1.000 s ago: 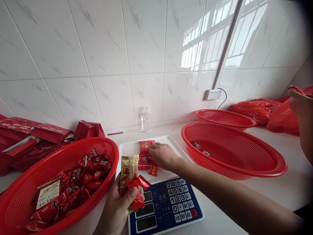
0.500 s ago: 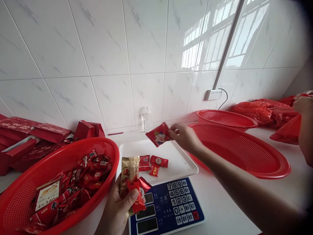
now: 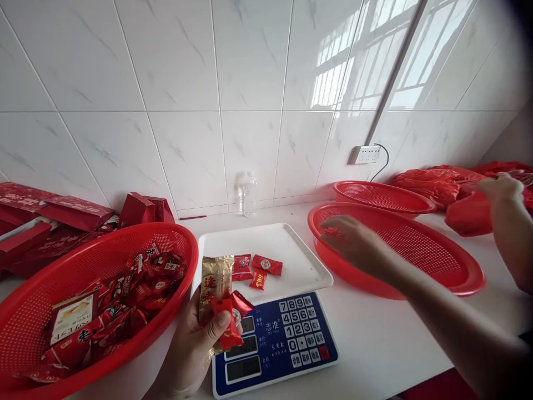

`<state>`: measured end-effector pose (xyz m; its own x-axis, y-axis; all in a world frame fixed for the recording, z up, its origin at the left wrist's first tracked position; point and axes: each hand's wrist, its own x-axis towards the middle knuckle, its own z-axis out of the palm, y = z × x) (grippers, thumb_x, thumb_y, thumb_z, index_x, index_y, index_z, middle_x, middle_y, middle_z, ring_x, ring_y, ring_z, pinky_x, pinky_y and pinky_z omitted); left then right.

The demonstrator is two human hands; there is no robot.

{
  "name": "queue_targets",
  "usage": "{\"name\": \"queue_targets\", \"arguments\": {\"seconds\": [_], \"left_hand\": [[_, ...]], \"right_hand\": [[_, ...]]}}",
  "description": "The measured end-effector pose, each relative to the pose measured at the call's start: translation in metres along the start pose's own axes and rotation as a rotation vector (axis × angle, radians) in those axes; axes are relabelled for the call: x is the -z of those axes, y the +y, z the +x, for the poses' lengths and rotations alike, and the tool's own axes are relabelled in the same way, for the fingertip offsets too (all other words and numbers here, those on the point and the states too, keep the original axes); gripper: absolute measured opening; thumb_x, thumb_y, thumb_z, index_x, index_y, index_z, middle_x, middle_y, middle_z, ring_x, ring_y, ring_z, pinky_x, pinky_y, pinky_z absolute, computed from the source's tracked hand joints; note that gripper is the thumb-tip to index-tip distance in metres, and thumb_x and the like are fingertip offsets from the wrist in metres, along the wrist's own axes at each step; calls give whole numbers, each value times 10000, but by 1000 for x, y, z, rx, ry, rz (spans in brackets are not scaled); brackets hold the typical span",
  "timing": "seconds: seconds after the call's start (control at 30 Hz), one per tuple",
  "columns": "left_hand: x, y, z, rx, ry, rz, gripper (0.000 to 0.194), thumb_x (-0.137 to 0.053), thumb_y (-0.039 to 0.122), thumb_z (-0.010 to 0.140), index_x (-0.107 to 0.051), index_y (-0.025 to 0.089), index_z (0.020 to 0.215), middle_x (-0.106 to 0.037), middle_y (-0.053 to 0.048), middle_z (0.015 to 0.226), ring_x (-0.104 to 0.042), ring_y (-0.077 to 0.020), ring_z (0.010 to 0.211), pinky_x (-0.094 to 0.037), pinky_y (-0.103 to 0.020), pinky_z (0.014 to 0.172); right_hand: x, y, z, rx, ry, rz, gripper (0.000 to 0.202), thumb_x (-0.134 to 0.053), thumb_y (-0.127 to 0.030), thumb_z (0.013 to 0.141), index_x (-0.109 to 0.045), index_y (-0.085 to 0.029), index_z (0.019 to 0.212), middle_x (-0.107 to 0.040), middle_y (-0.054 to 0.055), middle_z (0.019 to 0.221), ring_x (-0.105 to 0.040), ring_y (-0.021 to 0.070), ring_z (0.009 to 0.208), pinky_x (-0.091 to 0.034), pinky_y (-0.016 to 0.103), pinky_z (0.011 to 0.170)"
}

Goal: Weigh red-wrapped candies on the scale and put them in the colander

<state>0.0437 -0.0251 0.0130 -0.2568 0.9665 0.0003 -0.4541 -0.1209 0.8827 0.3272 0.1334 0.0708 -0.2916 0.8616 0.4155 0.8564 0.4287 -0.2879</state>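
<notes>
My left hand (image 3: pixel 200 333) is closed around a gold-wrapped snack packet (image 3: pixel 215 280) and small red wrapped candies (image 3: pixel 227 322), held above the display side of a blue-and-white scale (image 3: pixel 275 344). On the scale's white tray (image 3: pixel 291 261) lie a red packet (image 3: pixel 241 267), a red wrapped piece (image 3: pixel 267 265) and a smaller red one (image 3: pixel 258 279). Over the near-left rim of the right red basket (image 3: pixel 416 244) is my right hand (image 3: pixel 347 239), blurred, its fingers apart and no packet visible in it. Whatever lies directly beneath that hand is hidden.
A red basket (image 3: pixel 183 244) of mixed snack packets stands left, with red boxes (image 3: pixel 70 214) behind it. A clear bottle (image 3: pixel 250 194) is by the wall. Another red basket (image 3: pixel 383 194) and red bags (image 3: pixel 433 186) are at back right, near another person's hand (image 3: pixel 502 188).
My right hand has moved right from above the tray to the right basket; the red packet it held is out of sight. My left hand keeps its hold. The other person's hand shifted left.
</notes>
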Motion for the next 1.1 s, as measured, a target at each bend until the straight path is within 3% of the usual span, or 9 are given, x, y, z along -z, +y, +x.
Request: {"name": "queue_targets", "arguments": {"seconds": [0.07, 0.17, 0.27, 0.33, 0.47, 0.6, 0.77, 0.93, 1.1], "left_hand": [[1, 0, 1, -14, -10, 15, 454, -886, 325, 610, -670, 205, 991, -632, 21, 678, -575, -113, 583, -495, -209, 556], [-2, 1, -1, -36, 38, 9, 498, -890, 371, 597, -646, 200, 997, -654, 19, 712, -588, -110, 585, -507, -213, 562], [-6, 2, -4, -33, 33, 24, 495, -879, 405, 608, -617, 203, 976, -647, 25, 658, -591, -121, 551, -505, -225, 541], [-6, 2, -4, -32, 28, 17, 498, -879, 394, 614, -601, 213, 986, -634, 35, 629, -584, -122, 538, -504, -229, 540], [-4, 2, -4, -12, 31, -3, 486, -881, 381, 614, -599, 204, 968, -632, 36, 628, -587, -120, 538, -508, -231, 542], [-4, 2, -3, 4, 19, -4, 527, -884, 376, 613, -615, 203, 1032, -645, 30, 665, -600, -120, 560, -519, -233, 562], [-5, 3, -4, 29, 26, -17, 552, -887, 396, 605, -606, 210, 1042, -644, 31, 679, -589, -113, 574, -506, -226, 562], [-6, 4, -7, 42, 20, -17, 553, -890, 427, 594, -605, 203, 1012, -633, 37, 625, -593, -108, 541, -498, -216, 544], [-6, 3, -9, 75, -32, -36, 513, -888, 440, 600, -630, 197, 971, -654, 22, 627, -614, -111, 547, -509, -212, 542]], "right_hand": [[-19, -31, -5, 125, -232, 143, 444, -504, -465, 899, -575, -236, 1273, -549, 103, 1375, -589, 257, 1180, -532, 380, 936], [-41, -73, -7, 259, -589, 257, 688, -520, -551, 903, -347, -256, 1499, -191, 125, 1614, -226, 326, 1464, -373, 485, 1110], [-57, -98, 2, 398, -693, 231, 751, -548, -567, 891, -283, -275, 1530, -74, 129, 1633, 7, 371, 1487, -189, 610, 1154], [-67, -105, 10, 511, -674, 212, 724, -543, -563, 897, -306, -284, 1521, -149, 127, 1624, -46, 374, 1487, -154, 627, 1150], [-85, -108, 24, 711, -557, 184, 518, -500, -507, 942, -491, -279, 1407, -473, 95, 1455, -413, 284, 1340, -295, 497, 1116], [-98, -113, 33, 632, -449, 134, 468, -549, -503, 916, -585, -220, 1287, -595, 112, 1231, -600, 231, 1016, -471, 362, 859], [-107, -122, 42, 530, -359, 121, 339, -573, -477, 906, -665, -175, 1030, -647, 84, 972, -597, 176, 737, -401, 285, 606], [-83, -102, 50, 413, -155, 146, 299, -525, -458, 936, -643, -183, 932, -665, 66, 931, -599, 161, 742, -405, 280, 648], [-33, -38, 50, 161, 85, 120, 382, -473, -518, 916, -647, -181, 958, -679, 97, 934, -611, 210, 749, -423, 319, 621]]}}
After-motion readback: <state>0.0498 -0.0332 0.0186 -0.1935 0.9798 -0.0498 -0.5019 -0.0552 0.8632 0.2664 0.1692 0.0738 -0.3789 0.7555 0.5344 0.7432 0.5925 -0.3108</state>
